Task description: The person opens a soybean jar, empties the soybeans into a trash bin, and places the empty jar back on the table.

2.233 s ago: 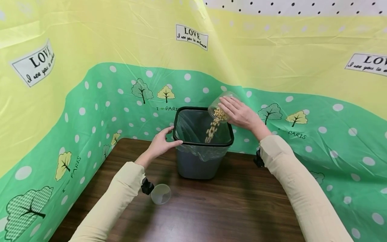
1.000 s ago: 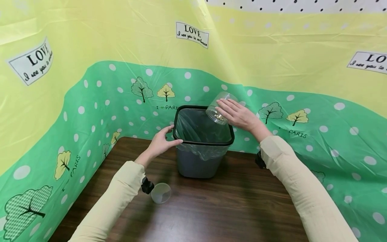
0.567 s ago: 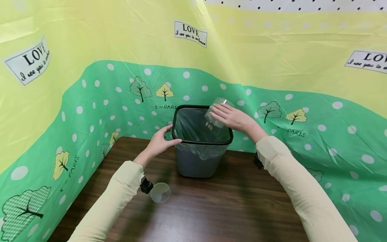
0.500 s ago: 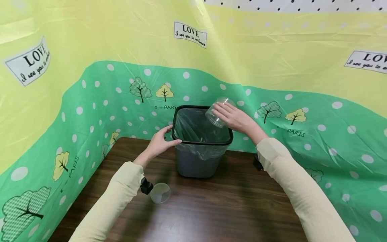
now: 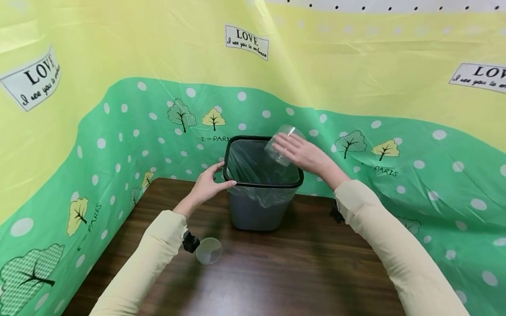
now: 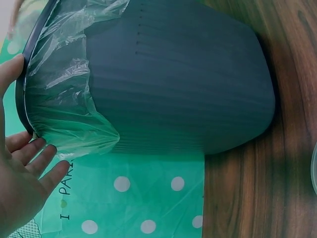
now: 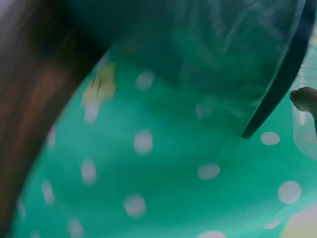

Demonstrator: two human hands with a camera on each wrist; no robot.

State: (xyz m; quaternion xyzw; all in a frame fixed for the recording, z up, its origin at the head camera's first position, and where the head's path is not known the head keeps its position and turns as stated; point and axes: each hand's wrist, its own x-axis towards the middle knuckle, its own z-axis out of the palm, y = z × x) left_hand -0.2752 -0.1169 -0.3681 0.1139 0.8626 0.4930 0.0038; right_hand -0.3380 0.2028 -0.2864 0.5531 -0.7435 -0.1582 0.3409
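Note:
A clear plastic jar (image 5: 275, 154) is tipped mouth-down over the right side of a dark grey trash can (image 5: 258, 213). My right hand (image 5: 306, 156) grips it; no beans show in the jar. The can stands upright, its clear liner bag (image 6: 67, 106) folded out over the black rim. With fairly straight, spread fingers, my left hand (image 5: 206, 186) touches the rim's near left corner, the thumb on the front and fingertips on the side. In the right wrist view only a thumb (image 7: 305, 99) shows against the jar. What lies at the can's bottom is hidden.
A clear round lid (image 5: 209, 251) lies on the dark wooden table (image 5: 276, 281), near my left wrist camera (image 5: 190, 242). Behind and to both sides hangs a green and yellow printed curtain (image 5: 209, 96), close behind the can.
Yellowish beans poured from the jar into the trash can; the stream thinned to a few falling beans, and now none fall. The jar shifted slightly. My left hand has stayed at the rim.

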